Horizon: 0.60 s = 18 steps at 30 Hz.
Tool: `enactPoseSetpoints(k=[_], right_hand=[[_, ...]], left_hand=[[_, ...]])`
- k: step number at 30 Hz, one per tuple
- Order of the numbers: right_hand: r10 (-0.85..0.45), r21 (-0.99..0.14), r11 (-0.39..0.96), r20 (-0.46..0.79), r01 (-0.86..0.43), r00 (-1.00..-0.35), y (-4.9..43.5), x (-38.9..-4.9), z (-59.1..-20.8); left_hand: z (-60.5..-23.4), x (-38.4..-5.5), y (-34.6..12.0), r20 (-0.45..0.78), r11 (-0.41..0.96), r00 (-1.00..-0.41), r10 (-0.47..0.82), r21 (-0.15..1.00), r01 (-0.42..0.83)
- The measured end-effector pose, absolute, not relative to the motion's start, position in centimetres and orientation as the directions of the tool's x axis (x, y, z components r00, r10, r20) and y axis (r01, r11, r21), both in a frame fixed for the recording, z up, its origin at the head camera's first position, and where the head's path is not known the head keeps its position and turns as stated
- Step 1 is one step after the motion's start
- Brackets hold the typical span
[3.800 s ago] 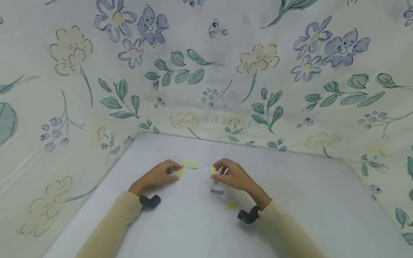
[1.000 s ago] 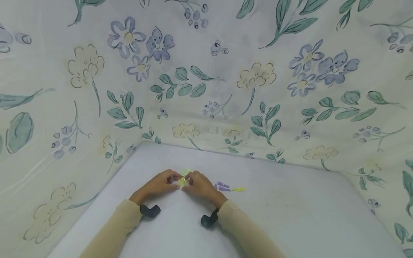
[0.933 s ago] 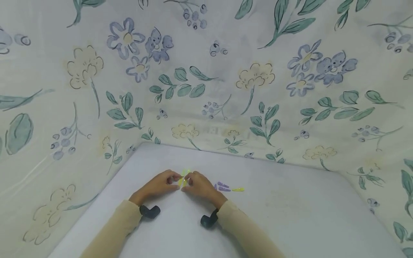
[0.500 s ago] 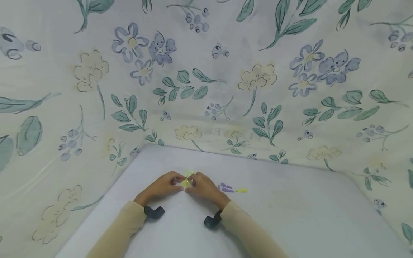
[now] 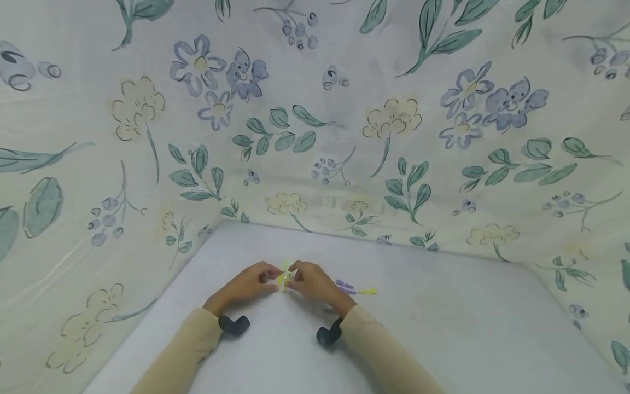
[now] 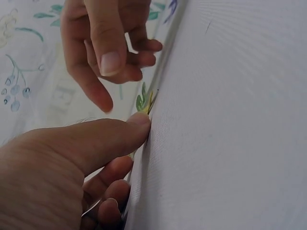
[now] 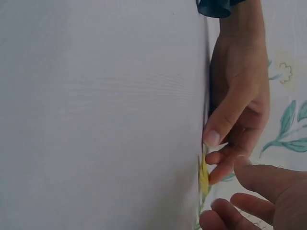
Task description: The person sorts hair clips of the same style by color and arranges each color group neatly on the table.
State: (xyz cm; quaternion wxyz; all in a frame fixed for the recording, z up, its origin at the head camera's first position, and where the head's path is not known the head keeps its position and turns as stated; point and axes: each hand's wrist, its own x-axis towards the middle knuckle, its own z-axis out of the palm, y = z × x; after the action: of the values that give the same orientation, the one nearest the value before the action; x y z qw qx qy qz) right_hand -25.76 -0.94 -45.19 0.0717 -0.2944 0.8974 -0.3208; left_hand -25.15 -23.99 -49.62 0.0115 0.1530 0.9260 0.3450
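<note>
Two yellow hair clips [image 5: 280, 280] lie side by side on the white table [image 5: 443, 328], between my hands. My left hand [image 5: 248, 282] holds the left one by its ends between thumb and index finger, low at the table surface. In the right wrist view, yellow [image 7: 204, 178] shows just past the left fingertips. My right hand [image 5: 312, 282] hovers right beside the other clip, with thumb and fingers apart and nothing between them. Pale green hair clips [image 5: 286, 265] lie just behind the yellow ones, partly hidden by the fingers.
Right of my right hand lie purple hair clips [image 5: 345, 284] and a further yellow hair clip [image 5: 367, 291]. A floral sheet [image 5: 344, 137] hangs along the table's back and left edges. Each wrist wears a dark camera [image 5: 328, 335].
My right hand first brought a yellow clip left, next to the one at my left hand. Within the last half second it let go and drew slightly right. The left hand stayed there.
</note>
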Motion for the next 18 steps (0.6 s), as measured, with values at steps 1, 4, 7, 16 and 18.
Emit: enactPoseSetpoints(k=[1, 4, 7, 16, 18], right_hand=[[-0.577, -0.617, 0.617, 0.067, -0.488, -0.814, -0.8, -25.8, -44.9], [-0.585, -0.609, 0.612, 0.082, -0.506, -0.807, -0.1, -25.6, -44.2], [-0.592, -0.610, 0.600, 0.096, -0.518, -0.800, 0.8, -25.1, -43.6], [-0.534, -0.610, 0.599, 0.177, -0.518, -0.827, 6.2, -23.8, -41.3], [-0.491, -0.616, 0.615, 0.189, -0.492, -0.851, 7.9, -23.6, -40.9]], left_hand=[[-49.6, -25.2, -23.9, 0.086, 0.714, -0.955, 0.285, 0.645, 0.271], [-49.7, -25.2, -23.5, 0.067, 0.728, -0.962, 0.265, 0.641, 0.245], [-50.1, -24.9, -23.3, 0.024, 0.743, -0.971, 0.238, 0.639, 0.197], [-50.3, -24.9, -23.4, 0.034, 0.743, -0.976, 0.215, 0.643, 0.187], [-50.1, -25.1, -23.4, 0.038, 0.742, -0.974, 0.225, 0.641, 0.197]])
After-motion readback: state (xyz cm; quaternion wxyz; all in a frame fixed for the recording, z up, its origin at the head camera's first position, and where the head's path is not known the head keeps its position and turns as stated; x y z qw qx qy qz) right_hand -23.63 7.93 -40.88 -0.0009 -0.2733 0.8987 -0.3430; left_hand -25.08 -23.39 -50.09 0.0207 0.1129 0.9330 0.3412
